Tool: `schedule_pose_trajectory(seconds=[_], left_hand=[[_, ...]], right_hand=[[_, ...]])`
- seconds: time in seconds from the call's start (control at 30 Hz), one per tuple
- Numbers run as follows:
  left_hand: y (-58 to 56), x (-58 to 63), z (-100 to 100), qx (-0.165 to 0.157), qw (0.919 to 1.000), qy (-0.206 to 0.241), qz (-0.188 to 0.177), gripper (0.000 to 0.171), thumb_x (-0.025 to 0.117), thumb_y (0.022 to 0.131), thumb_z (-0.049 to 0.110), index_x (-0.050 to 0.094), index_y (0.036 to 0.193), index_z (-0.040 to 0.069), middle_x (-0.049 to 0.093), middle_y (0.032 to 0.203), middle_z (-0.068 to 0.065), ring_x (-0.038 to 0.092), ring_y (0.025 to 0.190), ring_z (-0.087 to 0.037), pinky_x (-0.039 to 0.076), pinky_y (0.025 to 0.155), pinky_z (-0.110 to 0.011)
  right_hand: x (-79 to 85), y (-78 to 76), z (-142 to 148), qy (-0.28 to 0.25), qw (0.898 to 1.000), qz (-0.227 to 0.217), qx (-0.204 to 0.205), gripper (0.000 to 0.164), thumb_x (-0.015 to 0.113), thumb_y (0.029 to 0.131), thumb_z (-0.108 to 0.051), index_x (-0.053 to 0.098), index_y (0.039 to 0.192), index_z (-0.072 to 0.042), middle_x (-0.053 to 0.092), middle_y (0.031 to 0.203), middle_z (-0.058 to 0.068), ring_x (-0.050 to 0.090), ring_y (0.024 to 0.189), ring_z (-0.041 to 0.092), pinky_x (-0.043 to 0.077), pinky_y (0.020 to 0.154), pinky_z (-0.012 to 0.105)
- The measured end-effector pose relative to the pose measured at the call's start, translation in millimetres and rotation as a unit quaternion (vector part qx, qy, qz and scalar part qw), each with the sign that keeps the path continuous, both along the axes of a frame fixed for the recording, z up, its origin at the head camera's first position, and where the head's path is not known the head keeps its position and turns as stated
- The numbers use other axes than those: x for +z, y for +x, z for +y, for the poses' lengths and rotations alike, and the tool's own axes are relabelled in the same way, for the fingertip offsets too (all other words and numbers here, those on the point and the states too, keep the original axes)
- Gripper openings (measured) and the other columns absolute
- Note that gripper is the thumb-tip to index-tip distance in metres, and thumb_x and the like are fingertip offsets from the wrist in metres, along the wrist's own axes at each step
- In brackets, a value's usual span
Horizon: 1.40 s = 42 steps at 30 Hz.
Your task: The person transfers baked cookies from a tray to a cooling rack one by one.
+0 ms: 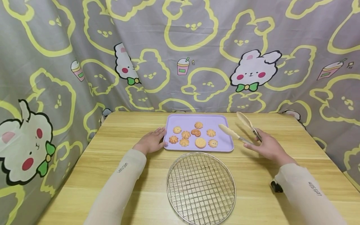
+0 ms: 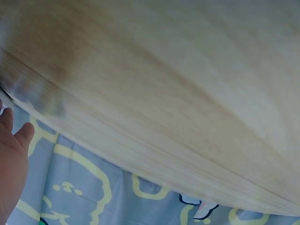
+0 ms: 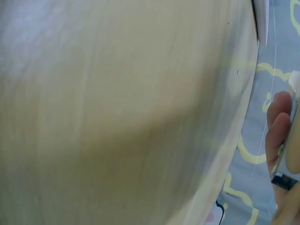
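A purple tray [image 1: 216,121] with several cookies [image 1: 200,143] of different shapes lies towards the back of the table. My left hand [image 1: 150,141] rests at the tray's left edge, its fingers stretched out and the thumb by the near left corner. With my right hand [image 1: 268,147] I hold a pair of tongs [image 1: 244,120] with beige tips, their arms spread apart. One tip hangs over the right part of the tray, with nothing between the tips. Part of the tongs' handle [image 3: 294,150] shows in the right wrist view. The left wrist view catches only part of the left hand [image 2: 11,159].
A round wire rack [image 1: 201,187] lies in front of the tray, nearer to me. The wooden table [image 1: 135,200] reaches back to a grey patterned curtain [image 1: 157,37], which also hangs along the left side. A small black object [image 1: 277,187] sits under the right wrist.
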<state>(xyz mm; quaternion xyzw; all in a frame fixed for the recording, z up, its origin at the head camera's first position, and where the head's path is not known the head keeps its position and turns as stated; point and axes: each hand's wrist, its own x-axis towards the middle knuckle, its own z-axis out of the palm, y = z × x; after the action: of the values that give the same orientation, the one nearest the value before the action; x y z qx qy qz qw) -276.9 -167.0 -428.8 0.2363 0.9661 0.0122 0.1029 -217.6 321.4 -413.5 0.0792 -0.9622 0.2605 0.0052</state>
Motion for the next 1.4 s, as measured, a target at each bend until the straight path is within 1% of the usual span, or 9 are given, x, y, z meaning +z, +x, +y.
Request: schedule_pose_trajectory(seconds=[0.2, 0.3, 0.4, 0.47, 0.6, 0.83, 0.97, 1.2, 1.4], left_hand=[[1.1, 2.2, 0.8, 0.005, 1.0, 0.004, -0.007, 0.073, 0.037, 0.098, 0.054, 0.016, 0.153, 0.01, 0.009, 0.159, -0.004, 0.008, 0.144, -0.023, 0.016, 0.115, -0.046], [1.4, 2.5, 1.2, 0.006, 0.9999, 0.004, -0.009, 0.073, 0.037, 0.098, 0.054, 0.016, 0.153, 0.01, 0.009, 0.159, -0.004, 0.008, 0.144, -0.023, 0.016, 0.115, -0.046], [1.4, 2.5, 1.6, 0.005, 0.9999, 0.003, -0.008, 0.073, 0.037, 0.098, 0.054, 0.016, 0.153, 0.01, 0.009, 0.159, -0.004, 0.008, 0.144, -0.023, 0.016, 0.115, -0.046], [1.4, 2.3, 1.5, 0.006, 0.9999, 0.003, -0.008, 0.073, 0.037, 0.098, 0.054, 0.016, 0.153, 0.01, 0.009, 0.159, -0.004, 0.008, 0.144, -0.023, 0.016, 0.115, -0.046], [1.1, 2.1, 1.3, 0.007, 0.9999, 0.003, -0.008, 0.073, 0.037, 0.098, 0.054, 0.016, 0.154, 0.01, 0.009, 0.159, -0.004, 0.008, 0.144, -0.023, 0.015, 0.115, -0.045], [-0.6, -0.1, 0.9, 0.007, 0.9999, 0.001, -0.008, 0.074, 0.036, 0.098, 0.055, 0.015, 0.154, 0.01, 0.008, 0.159, -0.004, 0.007, 0.144, -0.023, 0.015, 0.115, -0.046], [-0.7, -0.7, 0.7, 0.008, 0.9999, 0.0, -0.008, 0.074, 0.036, 0.098, 0.055, 0.015, 0.154, 0.011, 0.008, 0.159, -0.004, 0.007, 0.144, -0.023, 0.015, 0.115, -0.045], [1.0, 1.7, 1.2, 0.007, 0.9999, 0.005, -0.009, 0.074, 0.037, 0.098, 0.054, 0.016, 0.153, 0.01, 0.008, 0.159, -0.004, 0.008, 0.144, -0.024, 0.015, 0.115, -0.045], [1.3, 2.0, 1.0, 0.007, 0.9999, 0.005, -0.007, 0.074, 0.037, 0.098, 0.054, 0.016, 0.153, 0.009, 0.008, 0.159, -0.004, 0.008, 0.144, -0.024, 0.015, 0.115, -0.045]], right_hand=[[-0.1, 1.0, -3.2, 0.012, 0.999, 0.017, 0.03, 0.093, 0.068, 0.08, -0.058, 0.032, 0.145, -0.002, 0.056, 0.103, 0.015, 0.052, 0.076, 0.025, 0.044, 0.067, 0.038], [-0.8, 1.1, -4.6, 0.009, 0.999, 0.022, 0.044, 0.085, 0.07, 0.079, -0.056, 0.04, 0.138, -0.004, 0.055, 0.098, 0.013, 0.048, 0.066, 0.02, 0.042, 0.062, 0.034], [-1.8, 1.0, -5.9, 0.004, 0.998, 0.026, 0.059, 0.076, 0.072, 0.079, -0.053, 0.044, 0.132, -0.006, 0.055, 0.095, 0.011, 0.045, 0.062, 0.018, 0.04, 0.058, 0.032], [-2.2, 0.7, -6.4, 0.001, 0.997, 0.028, 0.067, 0.075, 0.073, 0.079, -0.052, 0.046, 0.132, -0.007, 0.055, 0.094, 0.01, 0.044, 0.061, 0.017, 0.04, 0.057, 0.032], [-2.0, 0.6, -6.8, 0.01, 0.997, 0.028, 0.078, 0.079, 0.072, 0.079, -0.053, 0.046, 0.137, -0.007, 0.057, 0.096, 0.008, 0.044, 0.059, 0.016, 0.04, 0.056, 0.031], [0.5, 2.3, -8.8, 0.032, 0.996, 0.011, 0.079, 0.088, 0.072, 0.078, -0.055, 0.042, 0.144, -0.006, 0.059, 0.095, 0.004, 0.041, 0.051, 0.012, 0.038, 0.051, 0.028], [4.2, 4.3, -12.2, 0.031, 0.996, 0.006, 0.088, 0.084, 0.075, 0.077, -0.051, 0.046, 0.141, -0.005, 0.059, 0.09, 0.0, 0.04, 0.05, 0.01, 0.037, 0.05, 0.027], [10.0, 5.5, -17.1, 0.038, 0.992, 0.007, 0.116, 0.077, 0.076, 0.077, -0.048, 0.052, 0.136, -0.004, 0.059, 0.086, -0.005, 0.041, 0.052, 0.009, 0.037, 0.051, 0.026], [12.7, 3.0, -18.5, 0.055, 0.99, 0.011, 0.13, 0.078, 0.075, 0.076, -0.051, 0.054, 0.134, -0.001, 0.059, 0.082, -0.006, 0.044, 0.056, 0.01, 0.04, 0.056, 0.029]])
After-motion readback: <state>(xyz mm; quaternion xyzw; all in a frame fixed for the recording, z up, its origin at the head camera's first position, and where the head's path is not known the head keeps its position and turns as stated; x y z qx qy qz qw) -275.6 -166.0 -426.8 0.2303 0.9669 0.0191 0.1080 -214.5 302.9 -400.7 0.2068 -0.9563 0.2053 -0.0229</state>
